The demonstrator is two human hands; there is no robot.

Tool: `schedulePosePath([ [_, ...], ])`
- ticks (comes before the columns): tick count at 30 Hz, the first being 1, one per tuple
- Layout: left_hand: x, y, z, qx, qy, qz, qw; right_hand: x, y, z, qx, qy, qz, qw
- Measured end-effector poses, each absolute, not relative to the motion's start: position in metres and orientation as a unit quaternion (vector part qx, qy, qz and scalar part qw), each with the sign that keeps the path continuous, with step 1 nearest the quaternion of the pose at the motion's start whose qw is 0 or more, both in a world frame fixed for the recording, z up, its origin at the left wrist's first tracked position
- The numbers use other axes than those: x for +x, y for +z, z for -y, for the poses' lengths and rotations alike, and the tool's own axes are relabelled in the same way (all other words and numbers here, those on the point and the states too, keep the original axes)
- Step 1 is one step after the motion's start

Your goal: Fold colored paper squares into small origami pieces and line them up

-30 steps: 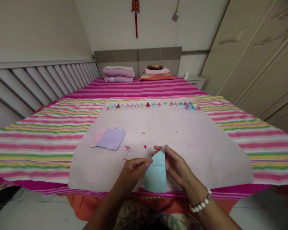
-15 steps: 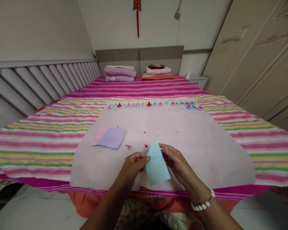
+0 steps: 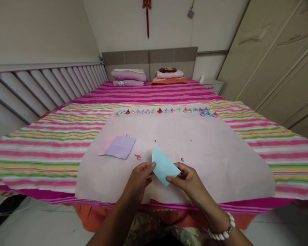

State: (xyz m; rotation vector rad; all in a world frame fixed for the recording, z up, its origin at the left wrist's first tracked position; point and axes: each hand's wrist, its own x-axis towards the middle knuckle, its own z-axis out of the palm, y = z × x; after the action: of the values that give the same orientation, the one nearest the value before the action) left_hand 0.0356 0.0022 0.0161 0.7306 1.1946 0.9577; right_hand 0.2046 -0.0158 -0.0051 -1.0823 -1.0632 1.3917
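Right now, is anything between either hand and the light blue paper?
Nothing visible: the left hand holds the light blue paper by its left edge, the right hand by its right corner. The purple sheet lies apart, farther left.

Held paper [image 3: 163,166]: plain pale aqua. Loose sheets [image 3: 121,147]: lilac, pale pink. Small folded shapes [image 3: 159,110]: red, blue, pink, green, purple. Bed cover [image 3: 38,150] shows pink, white, yellow, green stripes, magenta bands. Bracelet [image 3: 225,235]: mostly white. Tassel [image 3: 148,24]: red.
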Motion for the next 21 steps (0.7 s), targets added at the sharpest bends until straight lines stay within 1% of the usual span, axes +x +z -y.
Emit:
schedulePosePath([
  [5,0.0348,0.0151,-0.0011,0.308,0.419,-0.521,0.677,0.2093,-0.0063,0.0155,-0.462,0.571,0.424,0.53],
  [11,0.0368,0.0155,0.0,0.258,0.416,-0.467,0.736,0.2099,-0.0037,0.0158,-0.421,0.571,0.423,0.564],
  [15,0.0394,0.0157,0.001,0.239,0.432,-0.438,0.751,0.2078,-0.0011,0.0168,-0.394,0.566,0.433,0.58],
  [21,0.0428,0.0097,0.0027,0.269,0.462,-0.426,0.73,0.2052,-0.0001,0.0175,-0.397,0.47,0.494,0.614],
])
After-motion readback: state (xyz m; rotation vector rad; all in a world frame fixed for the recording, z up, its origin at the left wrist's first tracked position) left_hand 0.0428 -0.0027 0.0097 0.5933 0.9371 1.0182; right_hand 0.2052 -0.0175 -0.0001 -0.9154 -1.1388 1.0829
